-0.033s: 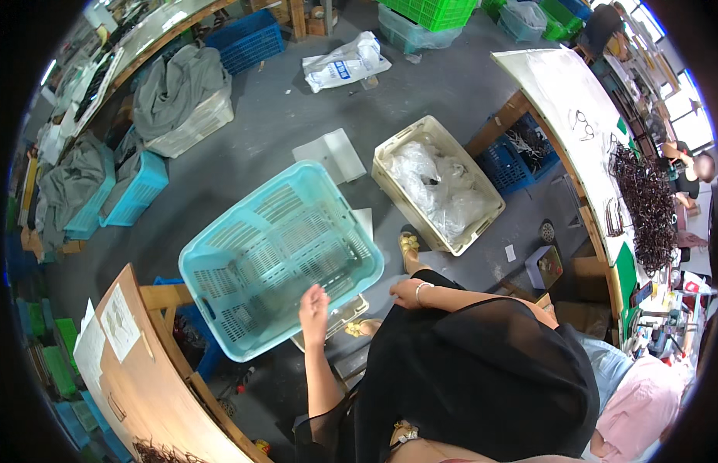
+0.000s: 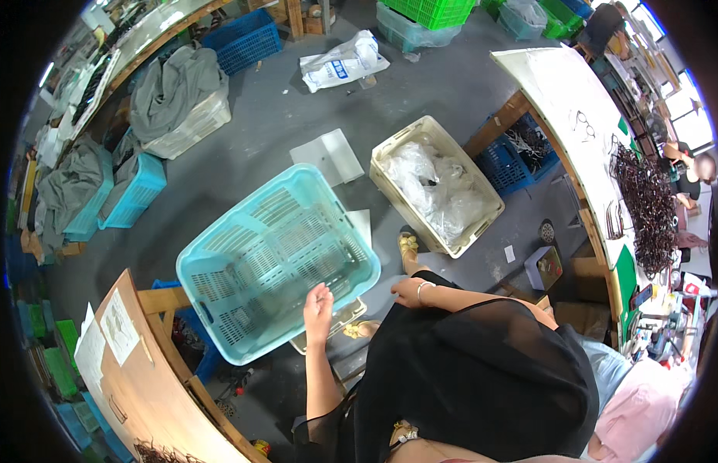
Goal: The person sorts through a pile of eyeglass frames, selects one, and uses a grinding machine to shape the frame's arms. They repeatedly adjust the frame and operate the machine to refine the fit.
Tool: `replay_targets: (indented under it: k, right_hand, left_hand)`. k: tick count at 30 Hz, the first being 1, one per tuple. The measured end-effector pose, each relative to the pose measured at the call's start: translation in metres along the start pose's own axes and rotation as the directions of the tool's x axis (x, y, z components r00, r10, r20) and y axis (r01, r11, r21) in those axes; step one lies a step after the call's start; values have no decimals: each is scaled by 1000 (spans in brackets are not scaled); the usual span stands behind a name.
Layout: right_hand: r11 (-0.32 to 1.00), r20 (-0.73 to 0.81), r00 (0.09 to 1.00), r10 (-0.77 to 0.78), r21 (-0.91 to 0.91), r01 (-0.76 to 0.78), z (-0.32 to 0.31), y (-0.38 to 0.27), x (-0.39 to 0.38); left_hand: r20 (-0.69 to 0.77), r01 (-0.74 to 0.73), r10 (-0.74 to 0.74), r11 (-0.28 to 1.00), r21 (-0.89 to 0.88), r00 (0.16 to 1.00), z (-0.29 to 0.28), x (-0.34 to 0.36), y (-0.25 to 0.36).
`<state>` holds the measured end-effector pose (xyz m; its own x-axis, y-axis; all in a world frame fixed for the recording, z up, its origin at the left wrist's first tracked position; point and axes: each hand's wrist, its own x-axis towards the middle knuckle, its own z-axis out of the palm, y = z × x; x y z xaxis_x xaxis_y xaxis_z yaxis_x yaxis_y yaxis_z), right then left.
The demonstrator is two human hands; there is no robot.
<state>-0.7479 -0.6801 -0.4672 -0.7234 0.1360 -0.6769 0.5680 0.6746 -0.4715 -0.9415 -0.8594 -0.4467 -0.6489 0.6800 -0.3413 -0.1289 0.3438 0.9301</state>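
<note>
1. Turquoise basket [image 2: 276, 245]: left of the cream crate [image 2: 400, 199], near rim partly hidden by the left hand [image 2: 318, 310].
2. Left fingers: slightly bent, close together.
3. Right hand [image 2: 410, 292], nearer than the crate: finger state, cannot tell.

The grey floor [image 2: 251, 123] bears a crate [image 2: 405, 205] and, seemingly, cardboard [image 2: 340, 157].

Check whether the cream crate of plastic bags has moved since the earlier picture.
No; the cream crate shows no clear shift either way against the bench's wooden leg.
</note>
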Motion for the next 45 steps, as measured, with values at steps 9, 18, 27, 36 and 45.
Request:
replay_targets:
  k: [9, 18, 27, 36, 45]
  right_hand:
    - [922, -168, 929, 329, 271, -278, -135, 183, -23]
    - [932, -379, 866, 327, 284, -227, -226, 277, 42]
    - [996, -131, 990, -58, 60, 66, -367, 224, 205]
    - [950, -270, 960, 75, 311, 13, -609, 118, 379]
    - [755, 377, 904, -203, -528, 390, -649, 69, 611]
  left_hand:
    - [-200, 422, -436, 900, -107, 878, 116, 72, 14]
    - [-52, 171, -165, 977, 129, 985, 187, 202, 36]
    - [40, 175, -180, 978, 113, 983, 139, 421, 62]
    - [-552, 304, -451, 890, -340, 701, -43, 541, 67]
    - [-644, 82, -595, 762, -642, 480, -118, 586, 86]
